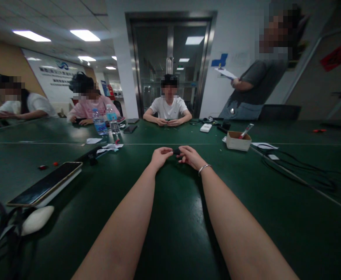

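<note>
Both my hands meet over the middle of the green table [170, 217], around a small black object [176, 151]. My left hand [161, 156] pinches its left end between thumb and fingers. On the other side, my right hand [190, 156] grips the right end, with a silver bangle on the wrist. The object is dark and partly covered by fingers, so its kind cannot be made out.
Left lie a smartphone [49, 182] on a white box, paper scraps [109, 147] and water bottles [112, 118]. Right are a small box [238, 141] holding a marker and black cables [298, 167]. Several people are around the table; one stands with a clipboard [226, 73].
</note>
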{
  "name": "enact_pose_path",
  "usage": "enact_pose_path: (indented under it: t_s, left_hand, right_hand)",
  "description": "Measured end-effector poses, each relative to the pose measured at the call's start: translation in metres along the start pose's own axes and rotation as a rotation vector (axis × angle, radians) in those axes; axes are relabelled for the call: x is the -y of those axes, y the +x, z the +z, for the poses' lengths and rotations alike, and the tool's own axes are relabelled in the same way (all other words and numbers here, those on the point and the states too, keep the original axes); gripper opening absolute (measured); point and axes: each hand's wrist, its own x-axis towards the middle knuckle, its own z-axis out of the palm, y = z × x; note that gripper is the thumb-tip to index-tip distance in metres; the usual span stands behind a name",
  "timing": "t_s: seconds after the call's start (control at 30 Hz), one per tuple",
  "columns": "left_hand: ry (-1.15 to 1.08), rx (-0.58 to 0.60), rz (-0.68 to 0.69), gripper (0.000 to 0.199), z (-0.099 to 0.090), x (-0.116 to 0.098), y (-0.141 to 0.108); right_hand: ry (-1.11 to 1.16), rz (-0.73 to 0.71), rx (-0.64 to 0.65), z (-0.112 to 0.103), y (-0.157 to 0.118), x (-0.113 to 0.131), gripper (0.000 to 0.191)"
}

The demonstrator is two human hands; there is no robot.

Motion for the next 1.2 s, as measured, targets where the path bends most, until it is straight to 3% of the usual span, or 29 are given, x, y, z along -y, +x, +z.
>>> enact_pose_path:
  t_s: [0.13,0.27,0.4,0.57,0.67,0.77,0.9,1.07,1.13,1.2]
  left_hand:
    - [-0.012,0.012,0.004,0.025,0.0001,0.0024,0.0012]
    - [0.0,0.009,0.01,0.024,-0.0002,0.0026,0.001]
    - [0.011,0.015,0.012,0.023,0.0001,0.0014,0.0004]
    - [0.014,-0.019,-0.019,0.024,0.0007,0.0013,0.0004]
    - [0.009,0.002,-0.01,0.025,0.0007,0.0018,0.0004]
    - [0.01,-0.002,-0.006,0.025,0.0005,0.0017,0.0003]
    - [0.024,-0.009,-0.018,0.023,0.001,0.0001,-0.0005]
    - [0.024,-0.009,-0.017,0.022,0.0019,-0.0014,-0.0015]
    - [0.028,-0.016,-0.017,0.022,0.0018,-0.001,-0.0012]
    - [0.03,-0.023,-0.016,0.022,0.0017,0.0,-0.0006]
  right_hand:
    - [-0.037,0.025,0.022,0.0012,0.0001,0.0013,0.007]
    - [0.058,-0.006,0.033,-0.0005,-0.0022,0.0024,0.033]
    - [-0.049,0.023,0.01,0.0007,-0.0012,0.002,0.016]
    - [-0.03,-0.011,0.033,0.0024,0.0012,0.0005,0.033]
    - [-0.068,0.01,0.009,0.0023,0.0026,-0.0002,0.011]
    - [-0.114,0.009,0.02,0.0013,0.0017,0.0003,0.008]
    - [0.01,-0.023,0.041,0.0006,-0.0016,0.0023,0.044]
    - [-0.061,0.037,0.009,0.0027,-0.0004,0.0028,0.011]
    - [-0.068,0.038,0.04,0.0019,-0.0004,0.0025,0.008]
    - [-0.011,0.008,0.066,0.0003,-0.0012,0.0022,0.023]
